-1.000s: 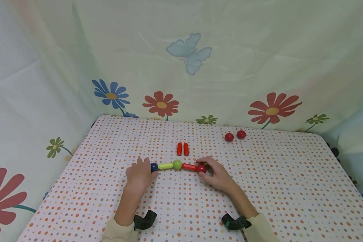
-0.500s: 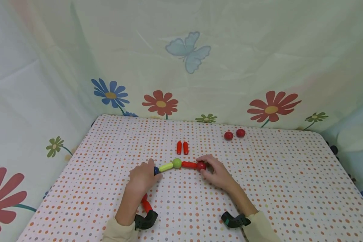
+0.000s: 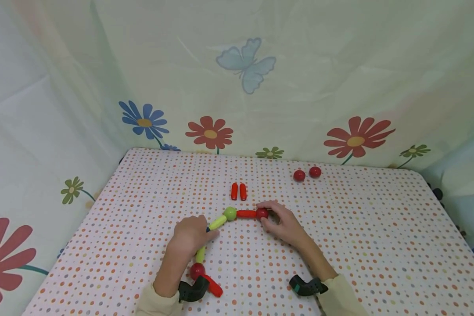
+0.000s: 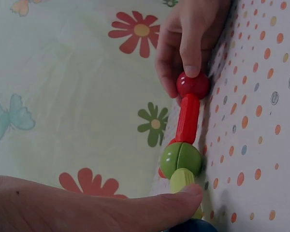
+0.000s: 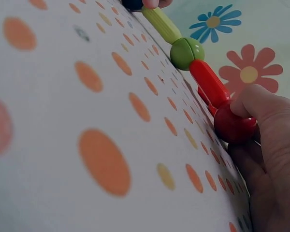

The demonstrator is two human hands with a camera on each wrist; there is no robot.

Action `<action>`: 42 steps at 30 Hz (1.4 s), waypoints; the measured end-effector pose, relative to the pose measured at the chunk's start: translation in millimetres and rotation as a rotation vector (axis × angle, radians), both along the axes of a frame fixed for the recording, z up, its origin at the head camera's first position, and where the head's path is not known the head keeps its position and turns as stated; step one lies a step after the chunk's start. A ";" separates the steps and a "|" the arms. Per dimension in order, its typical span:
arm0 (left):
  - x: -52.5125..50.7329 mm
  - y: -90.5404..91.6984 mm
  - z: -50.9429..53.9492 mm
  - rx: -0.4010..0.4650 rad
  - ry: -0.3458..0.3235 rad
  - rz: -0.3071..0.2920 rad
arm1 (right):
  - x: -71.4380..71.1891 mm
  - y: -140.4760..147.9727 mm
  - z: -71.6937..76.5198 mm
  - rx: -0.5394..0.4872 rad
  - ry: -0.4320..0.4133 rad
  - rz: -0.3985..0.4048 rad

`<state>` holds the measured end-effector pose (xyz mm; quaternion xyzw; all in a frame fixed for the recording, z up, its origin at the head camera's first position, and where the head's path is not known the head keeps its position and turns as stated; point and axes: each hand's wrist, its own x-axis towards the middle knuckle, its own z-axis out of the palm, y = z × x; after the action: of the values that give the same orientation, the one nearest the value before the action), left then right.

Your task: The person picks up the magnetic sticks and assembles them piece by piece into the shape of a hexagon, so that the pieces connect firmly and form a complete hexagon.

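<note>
Head view: your chain point(image 3: 218, 222) of balls and rods lies bent around mid-table, near end trailing by your left wrist. Your left hand point(image 3: 190, 235) curls over the bend; your right hand point(image 3: 285, 224) pinches the red ball point(image 3: 262, 213) at the right end. Looks like one run is joined; two red rods point(image 3: 234, 192) just beyond and two red balls point(image 3: 299, 175) far right sit loose, probably left to add. Dotted cloth point(image 3: 379, 224) on the table, pale hanging point(image 3: 308, 83) behind, printed with flowers and a butterfly.

Left wrist view: your thumb lies along the lime rod point(image 4: 182, 179) by the blue ball point(image 4: 193, 226); narrow grip on that ball, fingers hidden.

Right wrist view: thumb and fingers hold the red ball; red rod point(image 5: 209, 81) meets green ball point(image 5: 187, 54), no gap visible.
</note>
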<state>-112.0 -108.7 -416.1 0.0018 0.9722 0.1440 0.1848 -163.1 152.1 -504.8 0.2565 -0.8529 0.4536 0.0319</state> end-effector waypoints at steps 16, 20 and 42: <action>5.6 12.0 1.6 -0.152 -0.010 -0.099 | 0.4 -0.2 -2.7 -0.039 0.000 0.056; 6.1 12.8 2.3 -0.146 0.003 -0.103 | 0.7 0.1 -4.0 -0.029 0.002 0.055; 7.9 15.1 2.9 -0.137 -0.016 -0.117 | 1.6 -1.1 -1.2 0.005 0.024 0.078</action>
<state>-104.1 -93.6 -413.2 0.0450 0.9764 0.0661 0.2006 -161.6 150.9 -506.0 0.2950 -0.8430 0.4492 0.0239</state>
